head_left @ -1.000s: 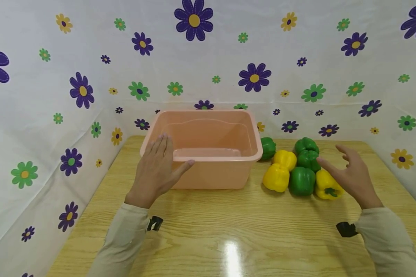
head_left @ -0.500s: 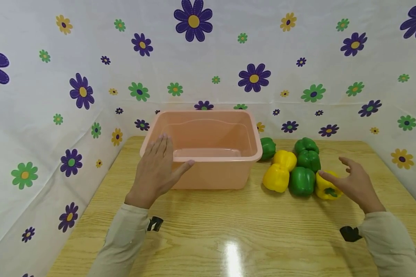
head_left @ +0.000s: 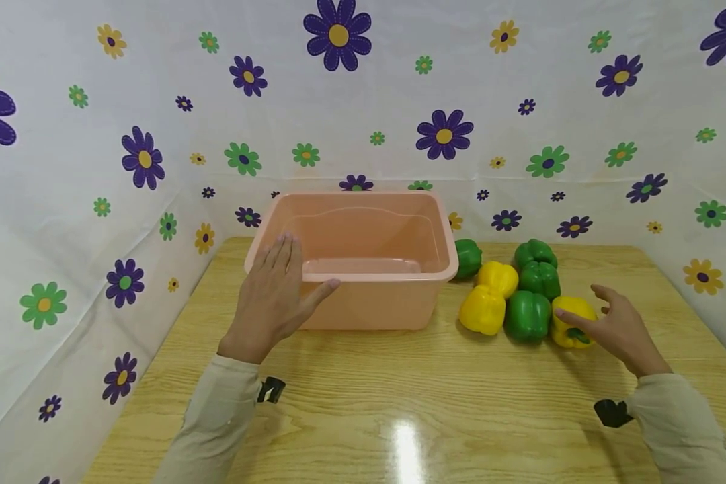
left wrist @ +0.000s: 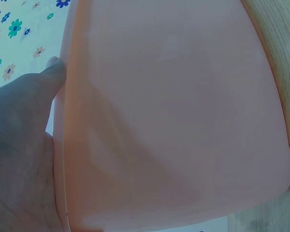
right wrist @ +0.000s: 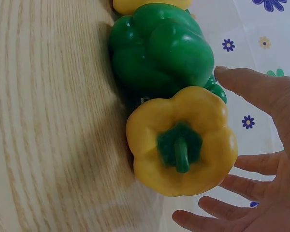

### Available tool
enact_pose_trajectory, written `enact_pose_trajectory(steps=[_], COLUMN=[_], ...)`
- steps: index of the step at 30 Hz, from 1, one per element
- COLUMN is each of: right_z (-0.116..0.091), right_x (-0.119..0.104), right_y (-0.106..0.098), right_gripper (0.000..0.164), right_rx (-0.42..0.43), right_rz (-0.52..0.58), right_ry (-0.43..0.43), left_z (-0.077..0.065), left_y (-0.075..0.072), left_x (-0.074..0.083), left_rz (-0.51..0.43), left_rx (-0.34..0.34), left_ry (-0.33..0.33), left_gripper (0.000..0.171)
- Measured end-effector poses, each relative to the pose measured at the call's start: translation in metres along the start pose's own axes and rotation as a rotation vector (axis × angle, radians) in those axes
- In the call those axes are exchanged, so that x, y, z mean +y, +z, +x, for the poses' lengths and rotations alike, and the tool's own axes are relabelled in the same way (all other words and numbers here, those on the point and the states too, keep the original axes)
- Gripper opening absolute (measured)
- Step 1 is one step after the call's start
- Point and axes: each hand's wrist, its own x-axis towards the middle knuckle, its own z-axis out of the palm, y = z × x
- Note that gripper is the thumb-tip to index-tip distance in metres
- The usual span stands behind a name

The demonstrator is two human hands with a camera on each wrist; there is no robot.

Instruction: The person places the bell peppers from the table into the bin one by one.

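My left hand (head_left: 269,292) rests on the near left rim of a pink plastic basin (head_left: 372,302), fingers straight and thumb out to the side. The left wrist view shows that thumb (left wrist: 53,70) at the rim, above the basin's outer wall. On the right, my right hand (head_left: 623,329) hovers at a yellow bell pepper (head_left: 570,310) with thumb and fingers spread on either side of it. In the right wrist view the pepper's green stem (right wrist: 181,152) faces the camera, and the fingers stay loosely extended beside it.
Left of that pepper lies a green bell pepper (head_left: 526,316), with two yellow bell peppers (head_left: 482,310) further left. More green peppers (head_left: 535,255) sit behind, one partly hidden by the basin. All stand on a wooden table (head_left: 339,396) backed by a flowered cloth (head_left: 387,94).
My right hand has come down and slightly nearer, from above the peppers to around the rightmost yellow bell pepper. The left hand and the basin have stayed in place.
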Motion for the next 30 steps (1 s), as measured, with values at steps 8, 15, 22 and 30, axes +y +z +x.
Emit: enact_pose_trajectory(steps=[8,15,22,30], right_z=[-0.003,-0.004,-0.003,-0.005], right_x=[0.002,0.004,0.008,0.009], right_y=[0.003,0.005,0.008,0.01], right_gripper=[0.109,0.108,0.109,0.109], right_rx=[-0.032,-0.058,-0.072,-0.079], right_rz=[0.02,0.046,0.06,0.058], right_ry=[0.005,-0.007,-0.001,0.006], left_z=[0.0,0.0,0.0,-0.001], left_y=[0.0,-0.001,-0.002,-0.001], left_x=[-0.001,0.0,0.0,0.0], left_rz=[-0.002,-0.002,-0.016,-0.012], left_rx=[0.003,0.0,-0.019,-0.014], left_ry=[0.004,0.003,-0.004,-0.004], left_gripper=[0.103,0.103,0.104,0.103])
